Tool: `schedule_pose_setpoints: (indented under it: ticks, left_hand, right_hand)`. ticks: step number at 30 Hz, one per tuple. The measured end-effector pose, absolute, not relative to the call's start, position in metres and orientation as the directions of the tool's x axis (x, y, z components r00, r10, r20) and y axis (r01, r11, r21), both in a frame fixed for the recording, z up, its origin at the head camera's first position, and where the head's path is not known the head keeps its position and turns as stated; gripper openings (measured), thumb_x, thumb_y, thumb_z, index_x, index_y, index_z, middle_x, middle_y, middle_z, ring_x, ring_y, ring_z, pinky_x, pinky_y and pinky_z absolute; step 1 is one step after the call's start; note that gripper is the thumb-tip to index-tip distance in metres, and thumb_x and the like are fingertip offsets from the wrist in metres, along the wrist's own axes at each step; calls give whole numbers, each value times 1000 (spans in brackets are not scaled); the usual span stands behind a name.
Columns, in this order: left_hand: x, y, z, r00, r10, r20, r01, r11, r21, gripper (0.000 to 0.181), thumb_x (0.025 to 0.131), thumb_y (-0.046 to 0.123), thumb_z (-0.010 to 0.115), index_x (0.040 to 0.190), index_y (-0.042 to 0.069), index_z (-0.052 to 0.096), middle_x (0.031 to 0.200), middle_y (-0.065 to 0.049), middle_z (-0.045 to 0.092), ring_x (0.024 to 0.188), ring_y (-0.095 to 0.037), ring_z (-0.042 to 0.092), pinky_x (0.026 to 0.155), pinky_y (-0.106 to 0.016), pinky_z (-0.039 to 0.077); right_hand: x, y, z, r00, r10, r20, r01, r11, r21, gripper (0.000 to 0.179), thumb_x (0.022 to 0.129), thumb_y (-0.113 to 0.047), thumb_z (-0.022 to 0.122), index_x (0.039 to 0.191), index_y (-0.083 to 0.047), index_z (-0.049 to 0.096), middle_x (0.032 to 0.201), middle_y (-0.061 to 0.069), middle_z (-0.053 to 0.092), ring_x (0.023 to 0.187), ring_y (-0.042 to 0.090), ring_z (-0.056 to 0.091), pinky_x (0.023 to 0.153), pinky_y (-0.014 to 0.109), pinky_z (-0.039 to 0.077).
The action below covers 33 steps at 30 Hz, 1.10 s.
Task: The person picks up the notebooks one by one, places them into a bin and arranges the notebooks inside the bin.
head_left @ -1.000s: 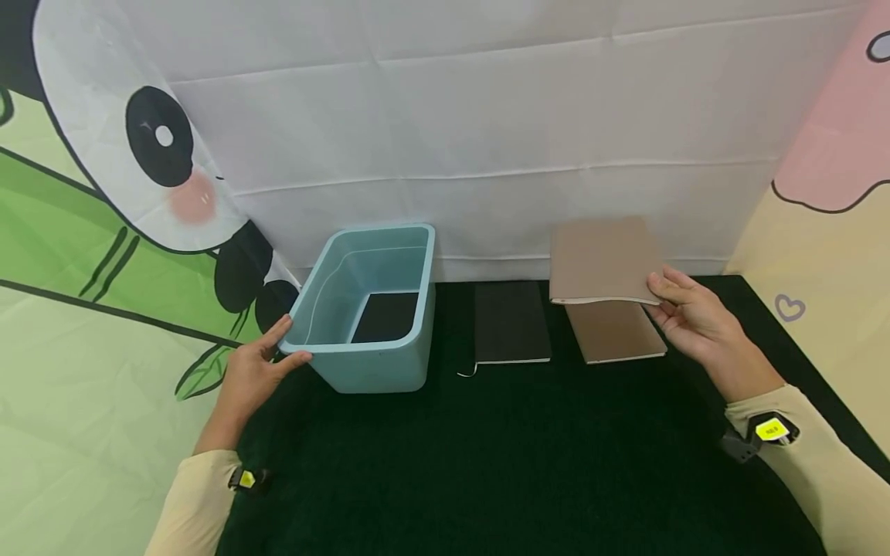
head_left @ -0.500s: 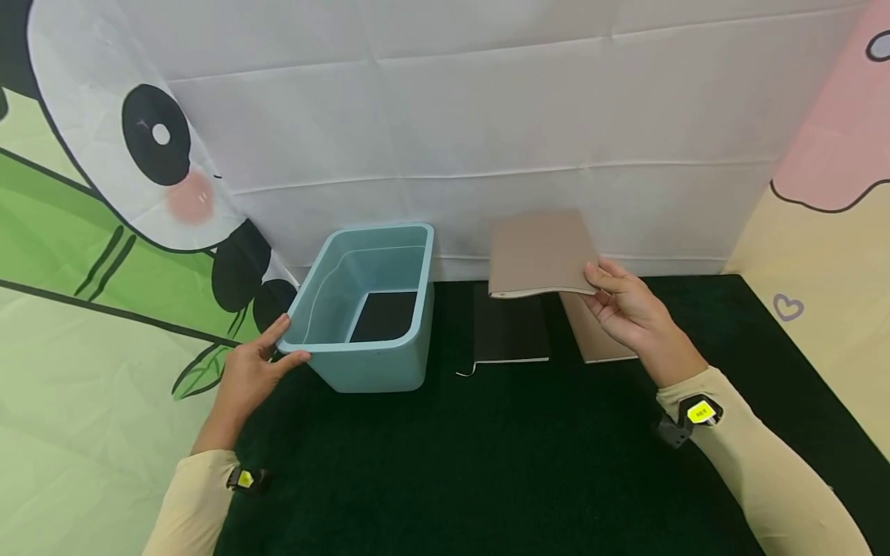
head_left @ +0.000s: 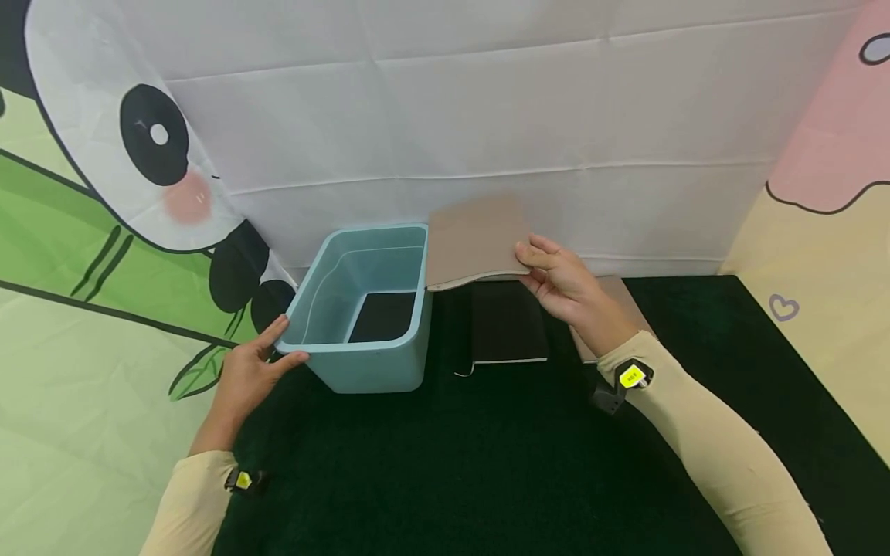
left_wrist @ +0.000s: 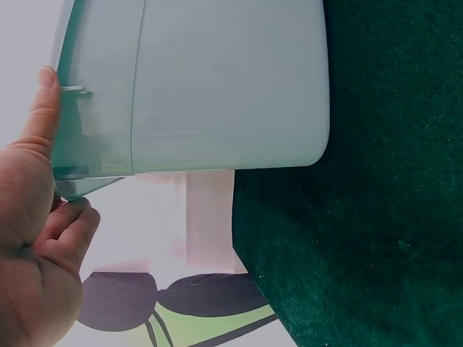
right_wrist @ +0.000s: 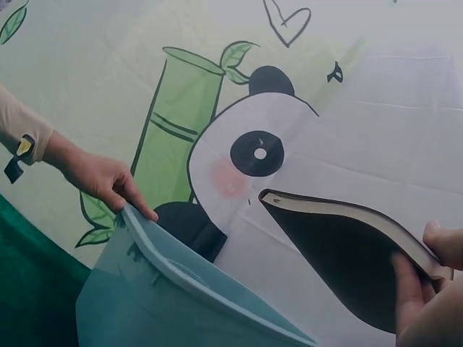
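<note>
My right hand point(head_left: 563, 282) pinches a tan soft-cover notebook point(head_left: 480, 239) by its right edge, thumb on top and fingers beneath. The notebook is held in the air, its left edge overlapping the right rim of a light blue plastic bin point(head_left: 368, 369) in the head view. In the right wrist view its underside point(right_wrist: 340, 260) looks dark and its pages bow. My left hand point(head_left: 246, 382) grips the bin's near left corner; in the left wrist view the thumb point(left_wrist: 43, 116) lies along the rim. Inside the bin lies a black notebook point(head_left: 382, 316).
A black notebook point(head_left: 509, 324) with a ribbon marker lies right of the bin on the dark green cloth point(head_left: 452, 463). Another tan notebook point(head_left: 622, 297) is partly hidden behind my right hand and wrist. A white fabric backdrop point(head_left: 389, 123) stands close behind the bin.
My right hand has carried the tan notebook leftward, from above the other tan notebook, past the black one, to the bin's right rim. The left hand and bin stay in place.
</note>
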State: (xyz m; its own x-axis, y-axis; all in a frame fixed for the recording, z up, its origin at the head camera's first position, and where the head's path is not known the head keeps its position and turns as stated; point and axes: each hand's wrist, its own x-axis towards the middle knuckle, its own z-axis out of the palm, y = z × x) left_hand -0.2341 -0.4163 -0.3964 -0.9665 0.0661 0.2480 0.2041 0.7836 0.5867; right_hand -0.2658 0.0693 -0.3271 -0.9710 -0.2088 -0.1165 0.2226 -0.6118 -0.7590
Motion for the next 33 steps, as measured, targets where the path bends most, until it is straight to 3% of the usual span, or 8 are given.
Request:
schedule_pose_setpoints:
  ticks: [4, 8, 12, 28, 33]
  left_hand:
    - [-235, -417, -396, -967, 64, 246, 203, 779, 593, 81, 92, 44, 75, 158, 15, 37, 161, -9, 37, 138, -47, 46, 103, -63, 44]
    - [-236, -417, -397, -965, 64, 255, 208, 780, 590, 81, 92, 43, 75, 158, 14, 38, 161, -10, 38, 138, -47, 47, 103, -62, 44]
    - [-238, -415, -398, -963, 74, 259, 219, 777, 590, 82, 92, 43, 75, 158, 13, 38, 161, -10, 38, 137, -47, 47, 103, -62, 45]
    - [-236, -416, -398, -962, 68, 266, 219, 775, 592, 81, 92, 42, 76, 157, 12, 39, 160, -10, 39, 137, -46, 48, 103, -61, 45]
    - [-234, -418, -399, -965, 57, 256, 204, 778, 594, 81, 92, 43, 75, 158, 15, 38, 161, -10, 38, 137, -47, 47, 103, -63, 44]
  right_hand:
    - [-274, 49, -324, -970, -221, -103, 222, -623, -750, 67, 103, -4, 56, 162, -12, 27, 113, 0, 64, 95, 8, 69, 116, 30, 39]
    - [-283, 29, -327, -968, -235, -88, 220, -630, -745, 62, 102, -1, 56, 160, -8, 34, 105, 0, 71, 90, 9, 73, 95, 25, 55]
    - [-290, 15, -335, -968, -240, -80, 220, -643, -733, 58, 102, 0, 56, 157, -4, 37, 101, 3, 74, 87, 12, 75, 82, 23, 60]
    - [-311, -36, -346, -965, -240, -109, 237, -607, -759, 50, 99, 0, 63, 148, -3, 52, 107, 5, 72, 90, 12, 74, 106, 36, 50]
    - [-315, -59, -347, -964, -234, -124, 237, -553, -799, 50, 96, 0, 68, 145, -4, 57, 116, 8, 71, 92, 14, 72, 88, 28, 60]
